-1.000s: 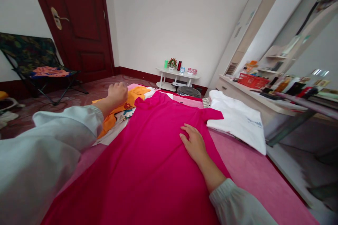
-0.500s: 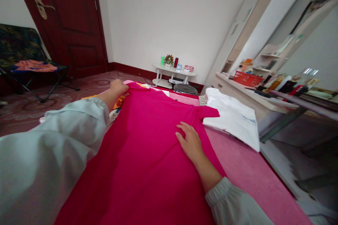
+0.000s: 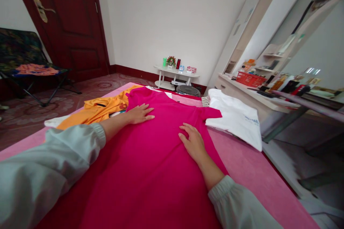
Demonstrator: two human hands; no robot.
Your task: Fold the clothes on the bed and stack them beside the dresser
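A magenta T-shirt (image 3: pixel 153 157) lies spread out in front of me, its neck end facing away and its lower part running out of view at the bottom. My left hand (image 3: pixel 140 113) rests on its upper left part with the fingers spread. On the upper right part lies my right hand (image 3: pixel 192 142), palm down with the fingers apart. The shirt's right sleeve (image 3: pixel 213 113) overlaps a folded white T-shirt (image 3: pixel 232 114). Beyond my left forearm is a crumpled orange garment (image 3: pixel 99 109).
Under the clothes is a pink bed cover (image 3: pixel 247 175). A dressing table (image 3: pixel 249 94) with a red basket (image 3: pixel 250 78) and several bottles stands at the right. Against the far wall is a small white stand (image 3: pixel 176 71). A folding chair (image 3: pixel 34 73) stands at the left.
My left hand has let go of the shirt's left sleeve and come down and right onto the fabric. The sleeve now lies down, and more of the orange garment shows. My right hand stays put.
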